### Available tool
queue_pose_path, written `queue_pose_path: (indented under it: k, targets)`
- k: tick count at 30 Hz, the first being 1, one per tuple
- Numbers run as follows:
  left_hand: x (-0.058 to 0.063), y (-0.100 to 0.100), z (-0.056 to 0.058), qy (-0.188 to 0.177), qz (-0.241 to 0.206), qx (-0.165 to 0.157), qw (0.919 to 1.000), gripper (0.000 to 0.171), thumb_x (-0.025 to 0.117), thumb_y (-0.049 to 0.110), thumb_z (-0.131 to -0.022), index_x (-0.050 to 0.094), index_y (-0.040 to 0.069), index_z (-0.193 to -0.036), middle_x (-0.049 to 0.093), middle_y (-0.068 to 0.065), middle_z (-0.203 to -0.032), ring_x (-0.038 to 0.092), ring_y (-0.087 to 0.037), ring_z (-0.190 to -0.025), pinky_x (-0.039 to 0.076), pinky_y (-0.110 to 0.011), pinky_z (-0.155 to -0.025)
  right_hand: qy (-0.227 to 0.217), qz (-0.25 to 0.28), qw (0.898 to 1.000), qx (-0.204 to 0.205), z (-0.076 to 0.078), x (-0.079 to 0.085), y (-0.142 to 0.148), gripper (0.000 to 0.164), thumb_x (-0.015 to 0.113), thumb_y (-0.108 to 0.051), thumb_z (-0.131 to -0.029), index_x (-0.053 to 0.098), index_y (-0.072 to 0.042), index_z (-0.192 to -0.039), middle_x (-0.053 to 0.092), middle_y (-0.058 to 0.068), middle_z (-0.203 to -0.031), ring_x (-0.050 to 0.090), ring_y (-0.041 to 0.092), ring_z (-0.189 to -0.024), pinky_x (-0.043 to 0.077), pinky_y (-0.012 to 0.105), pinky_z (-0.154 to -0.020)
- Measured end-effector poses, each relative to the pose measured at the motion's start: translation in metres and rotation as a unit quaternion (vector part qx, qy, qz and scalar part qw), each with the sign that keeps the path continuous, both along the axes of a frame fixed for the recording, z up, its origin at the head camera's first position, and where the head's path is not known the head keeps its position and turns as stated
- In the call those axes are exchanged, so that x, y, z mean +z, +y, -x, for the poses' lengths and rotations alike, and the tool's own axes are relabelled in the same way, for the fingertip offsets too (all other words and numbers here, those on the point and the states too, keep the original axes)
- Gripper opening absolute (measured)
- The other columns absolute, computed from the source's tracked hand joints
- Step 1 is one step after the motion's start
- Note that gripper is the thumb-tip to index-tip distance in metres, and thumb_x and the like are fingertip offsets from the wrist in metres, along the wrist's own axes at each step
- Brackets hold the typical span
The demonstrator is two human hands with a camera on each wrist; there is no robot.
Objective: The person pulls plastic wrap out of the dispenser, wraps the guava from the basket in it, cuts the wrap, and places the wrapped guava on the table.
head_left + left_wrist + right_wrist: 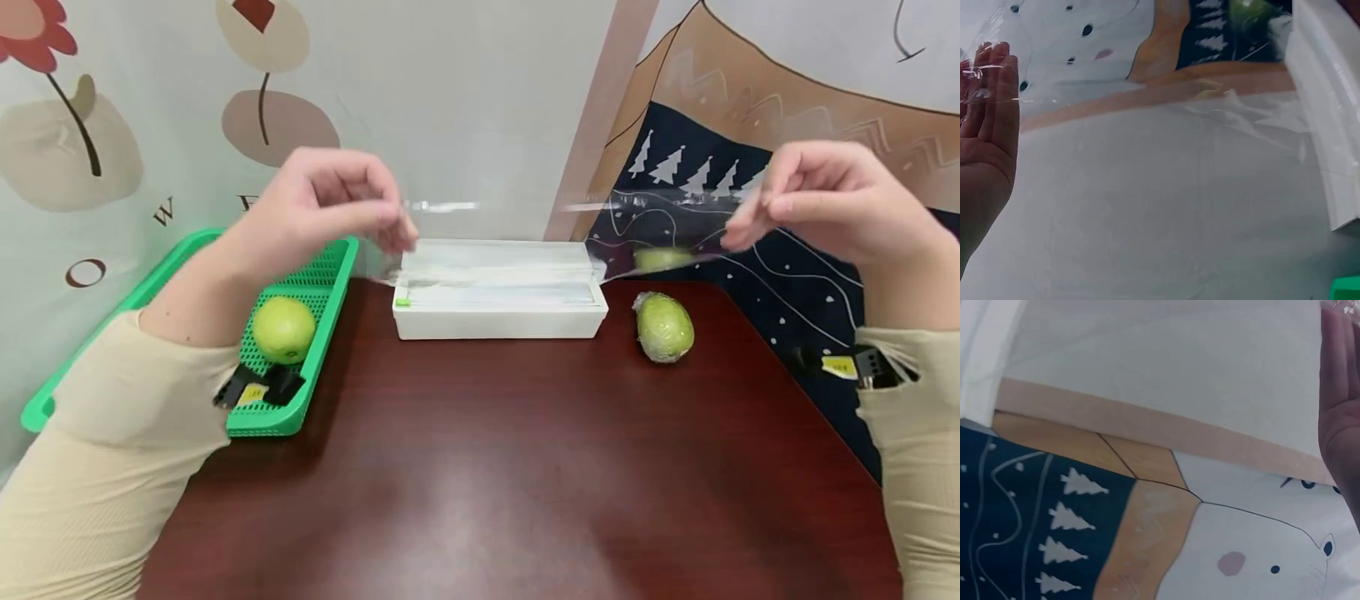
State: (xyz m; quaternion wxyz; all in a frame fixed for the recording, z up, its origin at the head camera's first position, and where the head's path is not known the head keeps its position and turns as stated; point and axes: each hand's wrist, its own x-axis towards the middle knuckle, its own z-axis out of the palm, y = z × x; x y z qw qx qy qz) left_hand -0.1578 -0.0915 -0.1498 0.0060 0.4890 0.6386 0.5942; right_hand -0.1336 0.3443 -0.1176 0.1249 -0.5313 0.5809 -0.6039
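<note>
Clear cling film point(446, 206) stretches between my two raised hands, above and behind a white cling film box point(498, 325). At its left end my left hand point(330, 200) pinches the film between thumb and fingers. My right hand point(832, 196) pinches the opposite end, thumb against the fingers. In the left wrist view, film covers the fingertips of the left hand point(991, 119). Only part of the right hand point(1341, 381) shows in the right wrist view, with shiny film at its fingertips. The film's lower edge runs down to the box.
A green fruit wrapped in film point(666, 327) lies right of the box. On the left, a green basket point(318, 375) holds an unwrapped green fruit point(284, 329). Behind the dark brown table point(480, 467) hangs a patterned backdrop point(480, 108). A blurred green patch shows through the film.
</note>
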Motion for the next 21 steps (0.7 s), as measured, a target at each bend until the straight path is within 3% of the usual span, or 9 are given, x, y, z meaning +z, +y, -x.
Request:
queue_pose_path:
  k: [6,11,14,17,21]
  targets:
    - [-0.040,-0.003,-0.027,-0.026,0.070,-0.096,0.9926,0.019,0.051,-0.011,-0.088,0.062,0.004,-0.083,0.070,-0.003,-0.077,0.066,-0.017,-0.069,0.055,-0.032,-0.063,0.001,-0.032,0.997,0.071,-0.029,-0.034,-0.008,0.018,0.037,0.019,-0.090,0.054,0.015,-0.098,0.066,0.021,-0.111,0.065,0.026,-0.103,0.051,0.030,-0.091]
    - [-0.079,0.001,-0.046,-0.073,0.141,-0.153,0.9754,0.012,0.054,-0.004,-0.089,0.060,0.004,-0.083,0.067,-0.009,-0.076,0.066,-0.013,-0.072,0.056,-0.034,-0.065,-0.006,-0.083,0.992,0.096,-0.044,-0.072,-0.002,0.020,0.042,0.022,-0.086,0.053,0.009,-0.097,0.066,0.015,-0.113,0.064,0.022,-0.104,0.053,0.030,-0.087]
    - [-0.106,0.002,-0.052,-0.108,0.181,-0.180,0.9607,0.010,0.055,-0.001,-0.089,0.060,0.002,-0.082,0.064,-0.017,-0.075,0.065,-0.009,-0.073,0.056,-0.033,-0.065,-0.015,-0.122,0.986,0.109,-0.048,-0.097,-0.001,0.020,0.047,0.024,-0.082,0.052,0.009,-0.093,0.067,0.015,-0.108,0.065,0.022,-0.102,0.055,0.034,-0.082]
    - [-0.135,0.005,-0.057,-0.134,0.205,-0.205,0.9477,0.011,0.054,0.001,-0.090,0.060,-0.001,-0.081,0.064,-0.020,-0.075,0.064,-0.006,-0.073,0.055,-0.031,-0.066,-0.025,-0.176,0.979,0.105,-0.052,-0.123,-0.002,0.020,0.053,0.024,-0.078,0.052,0.008,-0.089,0.067,0.018,-0.098,0.067,0.019,-0.097,0.057,0.036,-0.074]
    - [-0.175,0.008,-0.062,-0.164,0.235,-0.214,0.9339,0.013,0.056,0.007,-0.090,0.060,-0.002,-0.081,0.067,-0.020,-0.078,0.066,-0.006,-0.077,0.055,-0.029,-0.071,-0.085,-0.261,0.959,0.070,-0.066,-0.155,-0.007,0.012,0.058,0.017,-0.080,0.054,0.006,-0.084,0.065,0.025,-0.086,0.069,0.017,-0.093,0.057,0.037,-0.075]
